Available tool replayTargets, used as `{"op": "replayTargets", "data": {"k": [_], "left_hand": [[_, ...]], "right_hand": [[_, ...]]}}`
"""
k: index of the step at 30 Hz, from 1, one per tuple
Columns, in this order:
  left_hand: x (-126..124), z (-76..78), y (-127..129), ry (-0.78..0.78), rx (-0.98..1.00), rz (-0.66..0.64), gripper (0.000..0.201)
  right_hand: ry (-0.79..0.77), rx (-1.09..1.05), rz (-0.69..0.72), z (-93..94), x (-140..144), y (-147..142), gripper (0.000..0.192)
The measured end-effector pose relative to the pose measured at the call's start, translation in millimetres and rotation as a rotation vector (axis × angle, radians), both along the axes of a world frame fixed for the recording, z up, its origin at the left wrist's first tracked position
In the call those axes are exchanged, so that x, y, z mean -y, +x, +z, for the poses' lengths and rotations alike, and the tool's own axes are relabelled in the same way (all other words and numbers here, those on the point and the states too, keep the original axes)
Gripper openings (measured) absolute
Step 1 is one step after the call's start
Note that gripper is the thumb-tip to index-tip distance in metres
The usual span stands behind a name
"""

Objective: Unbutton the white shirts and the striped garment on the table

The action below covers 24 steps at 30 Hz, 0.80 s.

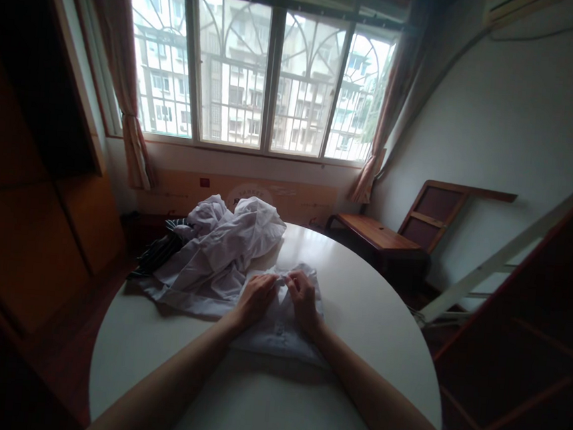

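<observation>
A white shirt [278, 340] lies on the round white table [368, 316] in front of me, its lower edge toward me and its far edge bunched up. My left hand [258, 298] grips the fabric at the far edge, with its fingers bent over it. Close beside it, my right hand [303, 297] pinches the same raised bit of cloth between thumb and fingers. The fingertips nearly meet, and small details of the cloth between them are too dim to make out.
A crumpled heap of pale clothes [234, 237] covers the table's far left, beside a dark striped garment [166, 248]. Beyond the table stand a wooden bench [378, 231] and a leaning wooden frame [434, 211]. A white ladder-like frame [481, 279] leans at right.
</observation>
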<state>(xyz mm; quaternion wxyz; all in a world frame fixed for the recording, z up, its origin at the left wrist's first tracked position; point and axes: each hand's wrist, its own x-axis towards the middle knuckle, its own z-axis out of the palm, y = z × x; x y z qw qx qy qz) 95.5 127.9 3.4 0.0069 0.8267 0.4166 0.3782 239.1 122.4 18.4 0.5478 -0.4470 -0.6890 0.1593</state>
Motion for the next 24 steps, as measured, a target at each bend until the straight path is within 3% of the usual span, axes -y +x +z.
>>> {"op": "replayTargets", "data": {"k": [4, 8, 13, 18, 24], "left_hand": [[-2.1, -4.3, -0.6, 0.009, 0.059, -0.033, 0.03], [-2.1, -4.5, -2.7, -0.012, 0.059, -0.034, 0.028], [4.7, 2.0, -1.0, 0.035, 0.059, 0.048, 0.027], [5.5, 2.4, 2.1, 0.044, 0.073, 0.109, 0.011], [0.9, -0.5, 2.0, -0.011, 0.028, 0.14, 0.016]], "right_hand": [[-0.073, 0.031, 0.015, 0.0, -1.7, 0.6, 0.015], [-0.112, 0.032, 0.057, 0.5, -3.4, 1.5, 0.012], [-0.153, 0.013, 0.139, 0.5, -5.6, 2.8, 0.015], [-0.15, 0.016, 0.116, -4.0, -8.5, 1.9, 0.013], [-0.091, 0.083, 0.048, -8.3, -8.9, -0.9, 0.012]]}}
